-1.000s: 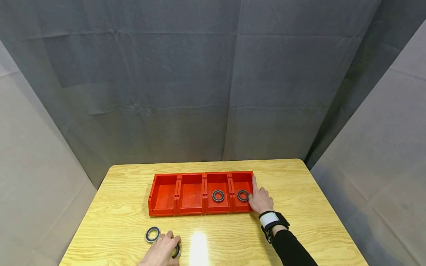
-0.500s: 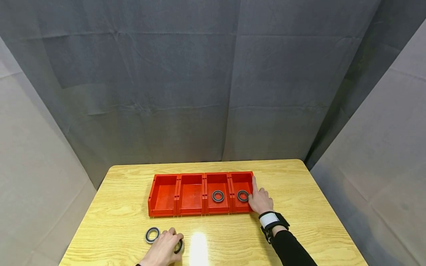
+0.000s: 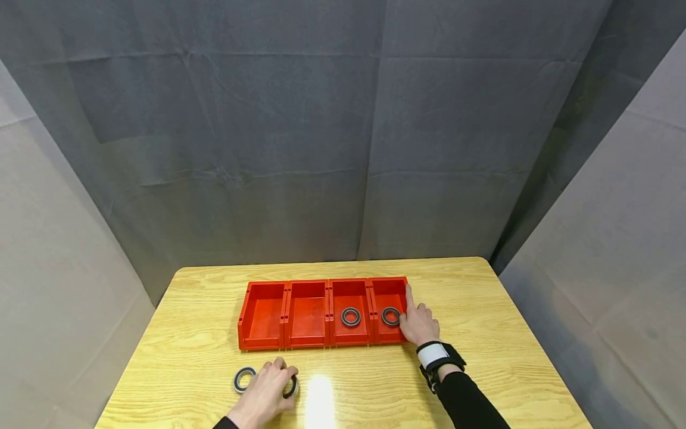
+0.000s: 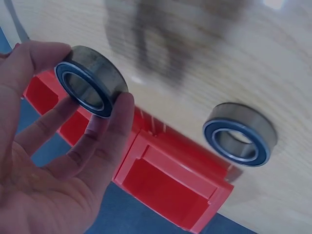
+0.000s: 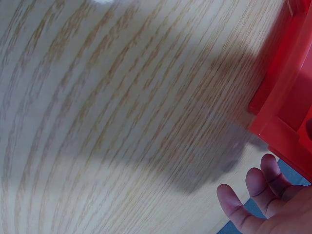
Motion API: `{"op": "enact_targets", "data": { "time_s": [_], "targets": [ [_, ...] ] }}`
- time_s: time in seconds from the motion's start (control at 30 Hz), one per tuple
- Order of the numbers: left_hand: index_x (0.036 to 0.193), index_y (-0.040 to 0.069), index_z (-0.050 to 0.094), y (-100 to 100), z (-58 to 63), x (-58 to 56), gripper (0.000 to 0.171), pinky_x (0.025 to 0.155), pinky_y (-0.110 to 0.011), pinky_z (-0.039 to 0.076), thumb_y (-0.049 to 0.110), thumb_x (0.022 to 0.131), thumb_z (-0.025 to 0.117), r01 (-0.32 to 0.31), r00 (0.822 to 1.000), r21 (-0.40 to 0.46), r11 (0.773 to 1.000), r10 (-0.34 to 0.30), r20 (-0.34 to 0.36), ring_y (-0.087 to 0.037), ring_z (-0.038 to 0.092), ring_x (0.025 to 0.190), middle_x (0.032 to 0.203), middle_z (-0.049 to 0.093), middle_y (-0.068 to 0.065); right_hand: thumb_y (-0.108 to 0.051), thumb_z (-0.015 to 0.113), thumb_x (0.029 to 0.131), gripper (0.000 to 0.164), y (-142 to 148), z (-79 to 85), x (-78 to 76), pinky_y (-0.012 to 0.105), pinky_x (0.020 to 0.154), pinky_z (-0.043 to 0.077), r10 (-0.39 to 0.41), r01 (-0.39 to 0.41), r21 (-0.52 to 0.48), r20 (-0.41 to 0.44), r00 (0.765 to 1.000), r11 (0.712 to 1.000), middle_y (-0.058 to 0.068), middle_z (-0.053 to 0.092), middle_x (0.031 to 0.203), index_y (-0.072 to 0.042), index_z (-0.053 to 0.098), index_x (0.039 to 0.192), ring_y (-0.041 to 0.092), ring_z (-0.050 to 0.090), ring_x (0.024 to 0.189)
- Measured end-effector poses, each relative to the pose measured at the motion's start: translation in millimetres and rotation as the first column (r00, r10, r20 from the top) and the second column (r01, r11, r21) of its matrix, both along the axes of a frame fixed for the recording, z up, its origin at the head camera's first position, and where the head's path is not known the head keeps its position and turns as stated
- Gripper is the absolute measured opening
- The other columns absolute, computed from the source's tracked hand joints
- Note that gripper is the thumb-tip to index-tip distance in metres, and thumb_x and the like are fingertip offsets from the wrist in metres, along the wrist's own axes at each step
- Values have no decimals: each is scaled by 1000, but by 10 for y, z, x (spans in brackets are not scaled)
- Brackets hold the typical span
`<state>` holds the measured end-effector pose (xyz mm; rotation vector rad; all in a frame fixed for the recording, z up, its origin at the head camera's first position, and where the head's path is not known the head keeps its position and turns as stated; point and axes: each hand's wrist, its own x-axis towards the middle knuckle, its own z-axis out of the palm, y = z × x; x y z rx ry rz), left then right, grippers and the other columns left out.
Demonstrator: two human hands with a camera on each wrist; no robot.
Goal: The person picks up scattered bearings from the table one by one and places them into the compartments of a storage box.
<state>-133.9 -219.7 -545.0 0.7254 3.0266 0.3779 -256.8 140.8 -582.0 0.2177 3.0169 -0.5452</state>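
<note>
Head view: left hand (image 3: 264,392) has fingers and thumb clamped on a bearing (image 3: 295,384), which sits at the hand's right side, partly covered by it. Second bearing (image 3: 237,381) on the wood-grain table (image 3: 187,363), just left of that grip. Row of four red bins (image 3: 264,316) lies beyond the grip, spanning from about straight ahead of it out to the right. Third bin from left holds a bearing (image 3: 343,318), ahead and right of the grip; rightmost bin holds another bearing (image 3: 384,317), farther right. Right hand (image 3: 420,325) is at that last bin: index straight along its right wall, thumb by the near part of the wall, other fingers loosely bent. Black sleeve (image 3: 466,400) and a strap with a white patch (image 3: 432,355) behind it. Left wrist view: pinch is clear, thumb at one end of the bearing's rim, fingertip on the opposite side, ring tilted; its clearance over the table is hard to judge. Loose bearing well apart to the right, bins behind and below the fingers. Right wrist view: three fingers, slightly bent and apart, just below a bin corner; thumb contact can't be told here.
</note>
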Motion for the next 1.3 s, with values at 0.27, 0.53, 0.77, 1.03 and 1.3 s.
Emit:
{"op": "enact_targets", "data": {
  "time_s": [0.27,0.53,0.77,1.03,1.3],
  "targets": [
    [101,11,72,53,70,-94,35,51,-32,47,20,70,84,-4,999,17,1000,5,-53,-21,55,75,87,58,-5,-23,57,97,80,4,-9,-9,59,79,51,1,-1,-4,0,1000,1000,29,59,113,-18,11,163,42,58,98],
    [102,10,72,111,186,-206,37,51,-30,47,20,70,87,-18,997,8,1000,19,-76,-19,53,72,88,59,-6,-24,57,97,81,7,-21,-7,59,78,52,-1,1,-1,-2,1000,1000,28,59,113,-19,11,163,42,58,98],
    [96,11,71,152,270,-316,31,50,-29,47,19,70,86,-35,994,42,999,39,-104,-20,52,71,86,58,-6,-24,57,97,81,7,-20,-10,58,77,52,-2,2,2,-5,1000,1000,28,59,112,-19,11,163,42,58,97],
    [93,11,69,199,368,-449,29,50,-30,49,21,73,88,-58,995,95,994,66,-81,-19,49,70,84,56,-6,-24,57,97,80,-1,8,3,58,79,51,-6,6,-10,5,1000,1000,28,59,111,-19,11,163,41,58,99],
    [106,8,71,221,429,-569,41,57,-37,56,21,73,90,-71,993,107,992,80,-86,-23,53,78,90,58,-8,-23,57,97,80,-3,29,6,60,82,51,-7,7,-22,8,1000,1000,28,59,113,-18,12,163,42,58,101]
  ]
}}
